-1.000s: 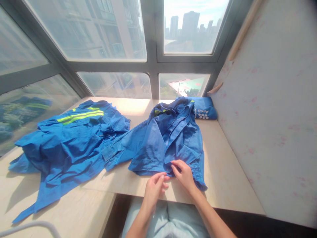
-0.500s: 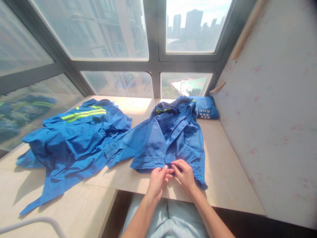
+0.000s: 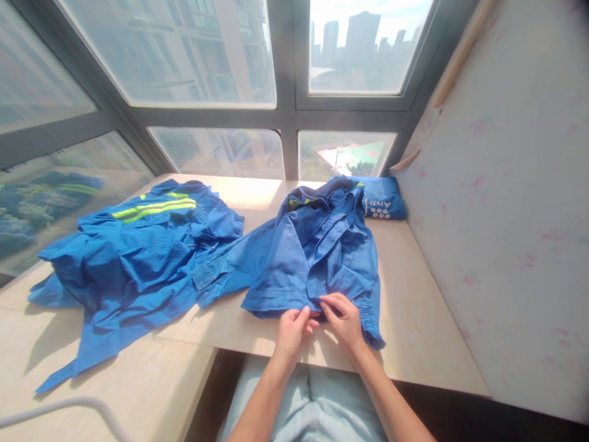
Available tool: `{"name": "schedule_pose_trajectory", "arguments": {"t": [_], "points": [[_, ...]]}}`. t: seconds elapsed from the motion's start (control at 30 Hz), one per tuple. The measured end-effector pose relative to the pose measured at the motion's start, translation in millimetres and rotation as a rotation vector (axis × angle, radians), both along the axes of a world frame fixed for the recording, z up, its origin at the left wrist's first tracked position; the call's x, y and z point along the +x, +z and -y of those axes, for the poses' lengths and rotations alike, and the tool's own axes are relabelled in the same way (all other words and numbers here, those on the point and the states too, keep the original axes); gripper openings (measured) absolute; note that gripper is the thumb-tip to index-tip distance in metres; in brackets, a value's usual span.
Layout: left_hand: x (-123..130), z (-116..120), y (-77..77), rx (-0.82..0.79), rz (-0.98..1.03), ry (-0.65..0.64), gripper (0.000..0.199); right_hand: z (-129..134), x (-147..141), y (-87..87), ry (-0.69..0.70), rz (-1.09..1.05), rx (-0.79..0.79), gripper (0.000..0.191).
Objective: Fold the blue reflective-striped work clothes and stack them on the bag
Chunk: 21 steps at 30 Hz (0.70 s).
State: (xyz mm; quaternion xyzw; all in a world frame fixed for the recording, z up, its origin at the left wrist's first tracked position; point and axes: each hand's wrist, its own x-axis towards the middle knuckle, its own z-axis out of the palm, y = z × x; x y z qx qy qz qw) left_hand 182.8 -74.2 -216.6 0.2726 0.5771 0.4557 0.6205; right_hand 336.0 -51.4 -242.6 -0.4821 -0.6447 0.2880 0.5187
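A blue work jacket with yellow-green trim lies spread in front of me, its bottom hem toward me. My left hand pinches that hem just left of the front opening, thumb on top. Close beside it, my right hand grips the hem edge at the opening between thumb and fingers. The fingertips of both hands nearly meet. One jacket sleeve stretches left and touches a second blue work garment, which lies crumpled with a bright yellow-green stripe.
Behind the jacket sits a folded blue bundle with white lettering. The pale tabletop ends at a papered wall on the right. Grey-framed windows stand at the back. A grey curved tube crosses the lower left.
My left fingers have closed onto the jacket hem, where they were looser before. The right hand stays at nearly the same spot on the hem. The view has tilted slightly.
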Motion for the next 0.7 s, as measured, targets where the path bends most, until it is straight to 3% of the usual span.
{"name": "schedule_pose_trajectory", "arguments": {"t": [0.27, 0.7], "points": [[5.9, -2.6, -0.5, 0.000, 0.100, 0.075, 0.053, -0.7, 0.5, -1.2, 0.060, 0.013, 0.023, 0.020], [6.7, -6.4, -6.2, 0.027, -0.114, 0.041, 0.059, 0.7, 1.6, -1.4, 0.108, 0.046, 0.024, 0.021]]}}
